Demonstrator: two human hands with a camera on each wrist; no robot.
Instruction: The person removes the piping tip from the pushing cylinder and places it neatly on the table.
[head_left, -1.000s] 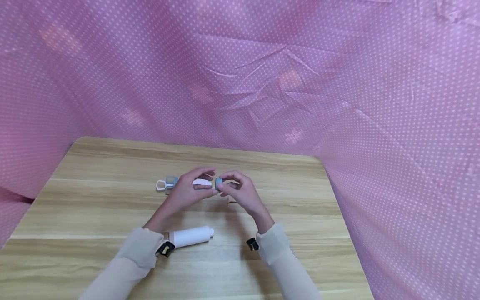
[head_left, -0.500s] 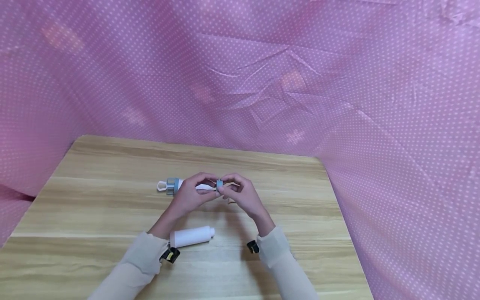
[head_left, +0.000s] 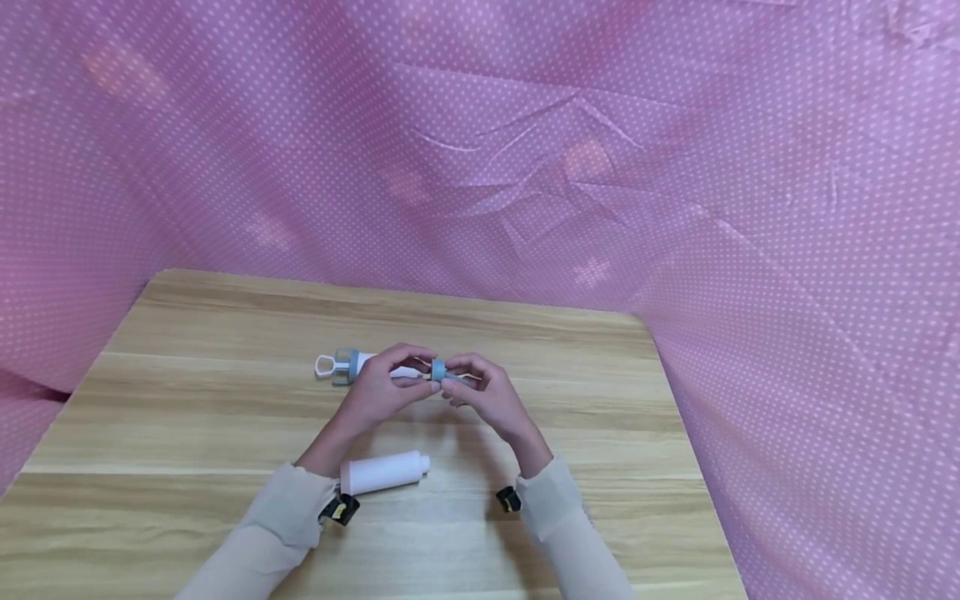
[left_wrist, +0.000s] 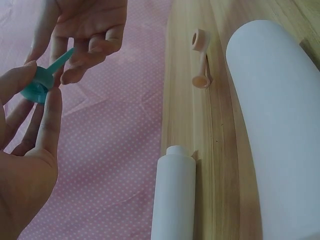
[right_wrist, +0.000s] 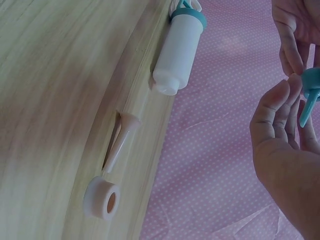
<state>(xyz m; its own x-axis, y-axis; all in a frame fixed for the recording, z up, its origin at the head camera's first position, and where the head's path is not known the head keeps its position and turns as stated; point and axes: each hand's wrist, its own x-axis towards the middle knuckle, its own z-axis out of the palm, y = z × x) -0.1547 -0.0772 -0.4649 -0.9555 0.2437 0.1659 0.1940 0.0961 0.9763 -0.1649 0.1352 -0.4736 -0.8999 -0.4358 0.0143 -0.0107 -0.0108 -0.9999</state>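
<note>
A teal screw cap with a thin spout (left_wrist: 39, 86) is held in the air between both hands. In the head view, my left hand (head_left: 381, 390) pinches its rim from the left, thumb below and fingers above. From the other side my right hand (head_left: 491, 396) has thumb and fingertips on the cap (head_left: 438, 371), while the spout points toward that palm. Behind the left hand lies a white syringe-like tube with a teal collar (right_wrist: 180, 52) and a looped handle (head_left: 325, 367). A second white tube (head_left: 382, 473) lies nearer, by the left wrist.
On the wooden table (head_left: 600, 417) lie a peach ring (right_wrist: 102, 197) and a peach trumpet-shaped nozzle (right_wrist: 122, 142), mostly hidden by the right hand in the head view. Pink dotted cloth (head_left: 480, 167) hangs around the table's back and sides.
The left hand has moved slightly right and taken hold of the teal cap, which the right hand held. The right fingers have shifted a little, and the spout now shows between them.
</note>
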